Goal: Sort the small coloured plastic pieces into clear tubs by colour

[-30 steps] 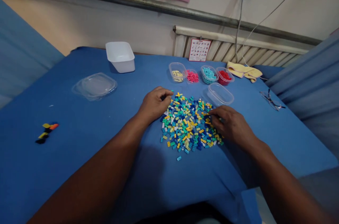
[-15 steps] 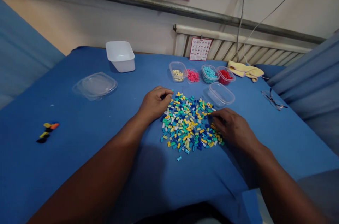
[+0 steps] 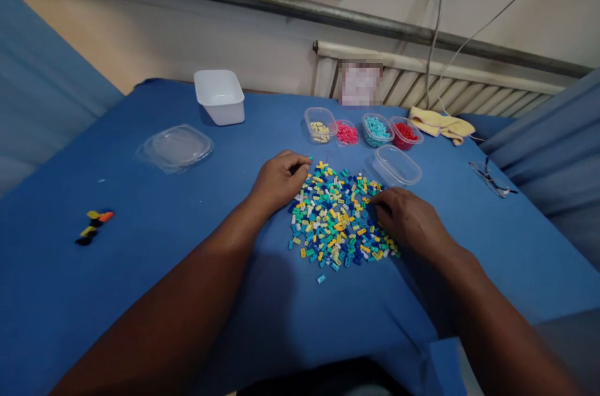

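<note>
A loose pile of small toy building bricks (image 3: 335,218) in yellow, teal, green, navy and white lies on the blue cloth. My left hand (image 3: 281,178) rests at its far left edge, fingers curled and thumb close to the forefinger. A green brick (image 3: 310,158) shows at that fingertip; whether it is gripped is unclear. On the pile's right side is my right hand (image 3: 410,219), its fingers bent and drawn together among the bricks. Anything between those fingers is hidden. One teal brick (image 3: 321,278) lies apart, nearer to me.
Beyond the pile stand clear tubs of cream (image 3: 320,127), pink (image 3: 347,132), turquoise (image 3: 377,128) and red bricks (image 3: 405,132), plus a clear tub (image 3: 398,165). Leftward are a white box (image 3: 219,99), clear lids (image 3: 178,146) and a brick figure (image 3: 95,225). Glasses (image 3: 492,178) and a yellow cloth (image 3: 440,125) lie right.
The camera view has shifted slightly, moving the scene a little to the right. My right hand's fingertips have shifted slightly at the pile's right edge; my left hand keeps its place.
</note>
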A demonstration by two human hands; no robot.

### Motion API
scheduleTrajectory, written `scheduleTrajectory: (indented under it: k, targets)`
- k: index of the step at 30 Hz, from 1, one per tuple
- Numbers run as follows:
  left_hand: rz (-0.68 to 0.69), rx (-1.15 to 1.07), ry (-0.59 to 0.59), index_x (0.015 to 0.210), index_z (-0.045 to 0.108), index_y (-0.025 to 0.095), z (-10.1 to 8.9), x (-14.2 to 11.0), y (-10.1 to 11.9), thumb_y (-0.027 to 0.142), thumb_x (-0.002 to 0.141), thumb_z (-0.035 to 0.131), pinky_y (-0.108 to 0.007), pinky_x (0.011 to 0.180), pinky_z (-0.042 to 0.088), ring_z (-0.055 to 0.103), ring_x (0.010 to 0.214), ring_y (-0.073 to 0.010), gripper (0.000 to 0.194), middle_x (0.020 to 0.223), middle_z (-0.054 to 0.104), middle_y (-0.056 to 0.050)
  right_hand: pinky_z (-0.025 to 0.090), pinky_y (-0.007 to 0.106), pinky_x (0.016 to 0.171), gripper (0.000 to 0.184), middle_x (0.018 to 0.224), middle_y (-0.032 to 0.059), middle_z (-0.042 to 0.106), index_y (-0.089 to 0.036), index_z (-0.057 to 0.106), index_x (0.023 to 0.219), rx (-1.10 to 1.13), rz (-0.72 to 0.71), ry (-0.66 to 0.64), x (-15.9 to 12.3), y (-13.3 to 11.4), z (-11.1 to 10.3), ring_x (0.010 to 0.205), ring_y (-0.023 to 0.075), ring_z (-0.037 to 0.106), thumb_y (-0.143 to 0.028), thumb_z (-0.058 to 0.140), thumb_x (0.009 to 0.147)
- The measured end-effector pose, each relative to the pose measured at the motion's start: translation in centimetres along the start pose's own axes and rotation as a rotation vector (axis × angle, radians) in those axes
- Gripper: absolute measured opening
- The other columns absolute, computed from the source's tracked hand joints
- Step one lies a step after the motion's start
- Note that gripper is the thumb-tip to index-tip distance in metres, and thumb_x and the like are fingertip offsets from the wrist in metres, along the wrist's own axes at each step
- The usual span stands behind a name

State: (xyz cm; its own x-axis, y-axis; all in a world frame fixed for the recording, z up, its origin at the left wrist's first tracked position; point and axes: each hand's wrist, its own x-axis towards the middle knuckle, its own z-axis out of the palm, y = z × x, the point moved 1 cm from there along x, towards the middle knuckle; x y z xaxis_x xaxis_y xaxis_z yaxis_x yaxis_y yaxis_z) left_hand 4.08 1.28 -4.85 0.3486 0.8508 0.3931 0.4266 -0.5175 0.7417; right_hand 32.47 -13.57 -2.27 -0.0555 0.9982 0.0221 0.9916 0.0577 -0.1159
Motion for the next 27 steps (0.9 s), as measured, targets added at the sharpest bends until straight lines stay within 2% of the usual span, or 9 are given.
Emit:
scheduleTrajectory:
  k: [5, 11, 18, 27]
  targets:
    - [-0.012, -0.003, 0.009, 0.106, 0.085, 0.022, 0.0, 0.0, 0.0, 0.028, 0.098, 0.065, -0.038, 0.099, 0.061, 0.075, 0.095, -0.0206, 0.023, 0.105, 0.081, -0.005, 0.049, 0.033, 0.082, 0.030, 0.120, 0.0085, 0.083, -0.023, 0.081, 0.123, -0.067, 0.068, -0.042, 0.2, -0.4, -0.3, 0.109, 0.0267, 0.076, -0.024, 0.058, 0.105]
    - [0.033, -0.023, -0.005, 0.110, 0.085, 0.021, 0.2, 0.0, -0.3, 0.023, 0.095, 0.066, -0.036, 0.091, 0.061, 0.074, 0.091, -0.0189, 0.025, 0.104, 0.079, -0.005, 0.046, 0.032, 0.078, 0.030, 0.120, 0.0084, 0.083, -0.024, 0.081, 0.123, -0.074, 0.090, -0.065, 0.1, -0.3, -0.7, 0.108, 0.0264, 0.076, -0.025, 0.058, 0.104]
    - [0.074, -0.032, -0.020, 0.111, 0.084, 0.022, 0.3, 0.0, -0.5, 0.016, 0.093, 0.064, -0.035, 0.095, 0.061, 0.076, 0.099, -0.0189, 0.028, 0.109, 0.080, -0.004, 0.051, 0.032, 0.091, 0.032, 0.124, 0.0087, 0.084, -0.024, 0.083, 0.125, 0.044, 0.042, -0.039, -0.1, -1.7, -0.7, 0.113, 0.0251, 0.076, -0.025, 0.059, 0.103]
    - [0.065, -0.013, -0.037, 0.109, 0.085, 0.024, 0.3, 0.0, -0.6, 0.017, 0.093, 0.066, -0.034, 0.093, 0.061, 0.075, 0.095, -0.0185, 0.025, 0.105, 0.079, -0.004, 0.052, 0.031, 0.087, 0.032, 0.125, 0.0070, 0.085, -0.026, 0.083, 0.130, 0.035, 0.039, -0.135, 0.6, -1.6, -1.0, 0.110, 0.0244, 0.078, -0.030, 0.062, 0.106]
